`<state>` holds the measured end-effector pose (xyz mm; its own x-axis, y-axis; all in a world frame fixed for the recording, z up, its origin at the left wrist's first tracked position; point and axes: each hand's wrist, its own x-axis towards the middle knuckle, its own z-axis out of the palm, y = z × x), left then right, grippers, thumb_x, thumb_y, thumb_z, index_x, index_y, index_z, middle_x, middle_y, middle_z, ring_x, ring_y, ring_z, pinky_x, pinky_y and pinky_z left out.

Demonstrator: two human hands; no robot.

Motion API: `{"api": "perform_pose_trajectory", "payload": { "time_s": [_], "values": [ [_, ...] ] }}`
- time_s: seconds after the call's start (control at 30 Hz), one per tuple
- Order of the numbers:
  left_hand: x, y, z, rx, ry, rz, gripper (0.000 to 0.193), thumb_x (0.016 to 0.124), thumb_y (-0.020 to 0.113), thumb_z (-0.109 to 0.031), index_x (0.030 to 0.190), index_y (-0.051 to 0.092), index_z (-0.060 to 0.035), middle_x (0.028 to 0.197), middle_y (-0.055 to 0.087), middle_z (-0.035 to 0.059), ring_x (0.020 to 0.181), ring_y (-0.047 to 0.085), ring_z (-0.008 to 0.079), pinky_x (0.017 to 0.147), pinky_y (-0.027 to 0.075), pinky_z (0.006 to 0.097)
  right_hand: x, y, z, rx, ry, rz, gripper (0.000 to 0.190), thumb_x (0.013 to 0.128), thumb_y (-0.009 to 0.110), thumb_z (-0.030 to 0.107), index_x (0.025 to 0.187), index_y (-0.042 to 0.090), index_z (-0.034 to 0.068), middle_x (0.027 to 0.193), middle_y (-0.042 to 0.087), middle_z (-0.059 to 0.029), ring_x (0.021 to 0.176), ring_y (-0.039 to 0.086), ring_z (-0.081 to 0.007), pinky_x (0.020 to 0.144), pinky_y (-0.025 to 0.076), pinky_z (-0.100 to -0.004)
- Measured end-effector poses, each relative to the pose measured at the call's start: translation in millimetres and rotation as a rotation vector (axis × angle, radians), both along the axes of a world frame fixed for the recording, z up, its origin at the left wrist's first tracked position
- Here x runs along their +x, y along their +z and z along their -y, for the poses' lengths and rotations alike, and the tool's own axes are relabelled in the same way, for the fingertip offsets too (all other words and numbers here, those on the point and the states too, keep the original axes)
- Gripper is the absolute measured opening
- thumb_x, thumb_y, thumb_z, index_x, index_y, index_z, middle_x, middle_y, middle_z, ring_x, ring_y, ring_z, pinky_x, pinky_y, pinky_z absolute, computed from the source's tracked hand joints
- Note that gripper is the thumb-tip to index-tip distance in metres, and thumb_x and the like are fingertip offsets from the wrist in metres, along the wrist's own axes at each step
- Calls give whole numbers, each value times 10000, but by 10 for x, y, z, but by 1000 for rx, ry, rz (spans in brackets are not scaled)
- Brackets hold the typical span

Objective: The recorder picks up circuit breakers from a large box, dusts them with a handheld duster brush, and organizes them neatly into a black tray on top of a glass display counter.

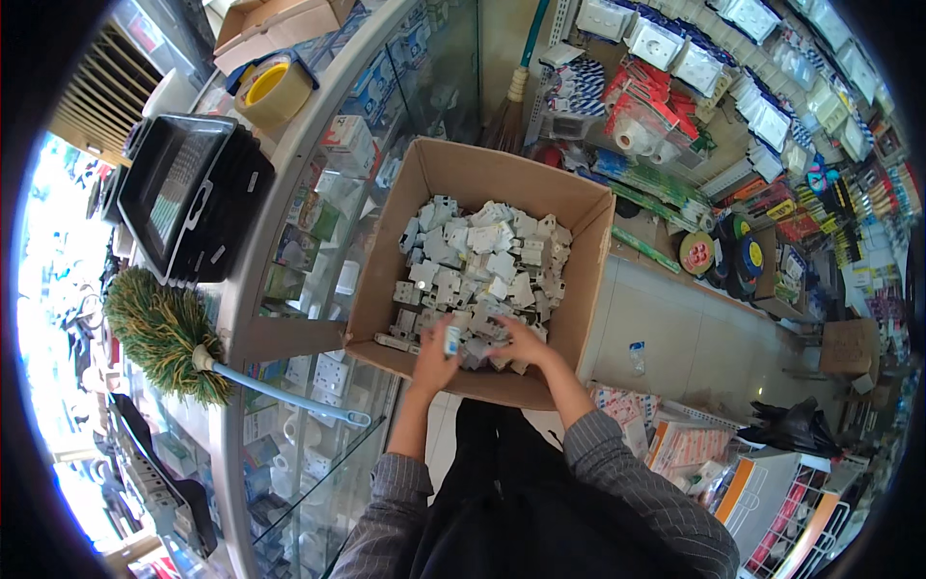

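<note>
A cardboard box (499, 161) stands before me, filled with a loose heap of white and grey miniature circuit breakers (481, 250). At the near side of the heap, my left hand (435, 362) grips one small white breaker (452, 339) bearing a blue mark. My right hand (527, 346) reaches over the heap just to the right, its fingers spread and pointing left. Its fingertips are at the breakers below, and nothing is plainly held in them.
A glass display counter (307, 318) runs along the left, bearing stacked black trays (195, 203), a duster (170, 336) and tape rolls (278, 90). A broom (515, 94) leans behind the box. Wall stock and cable reels (741, 246) line the right; packaged goods (694, 449) lie nearby.
</note>
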<state>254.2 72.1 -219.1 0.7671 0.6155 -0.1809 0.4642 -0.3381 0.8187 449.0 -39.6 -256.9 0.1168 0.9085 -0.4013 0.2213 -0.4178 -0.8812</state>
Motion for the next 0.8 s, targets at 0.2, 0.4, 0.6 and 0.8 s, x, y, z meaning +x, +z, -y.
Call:
{"api": "perform_pose_trajectory", "payload": {
  "time_s": [0.2,0.4,0.6,0.8],
  "values": [
    [-174,243,-179,297,443,-225,691,684,609,-51,1299,323,-182,1287,307,217,1021,496,430,809,458,466,2,-511,-158,-397,-198,424,840,671,767,285,1332,316,30,1287,377,-208,1090,492,-363,894,438,-414],
    [-60,193,-154,350,435,-379,688,677,640,-105,1287,332,-189,1314,315,183,952,555,412,754,495,458,-139,-763,-349,-332,-39,413,978,616,799,269,1387,208,159,1341,299,-213,1158,425,-391,909,422,-455],
    [-62,18,-232,327,382,-690,646,701,647,-162,1268,339,-164,1303,346,192,928,568,415,733,502,457,-364,-694,-634,-275,96,858,720,703,703,204,1334,357,206,1299,385,-186,1177,413,-340,993,308,-466],
    [-167,-246,-543,55,388,-555,563,715,619,-147,1222,377,-100,1213,426,240,1019,516,428,815,455,467,-639,-920,-605,276,746,1030,425,794,509,149,1192,530,296,1186,486,-116,1070,502,-283,951,351,-422]
  ]
}}
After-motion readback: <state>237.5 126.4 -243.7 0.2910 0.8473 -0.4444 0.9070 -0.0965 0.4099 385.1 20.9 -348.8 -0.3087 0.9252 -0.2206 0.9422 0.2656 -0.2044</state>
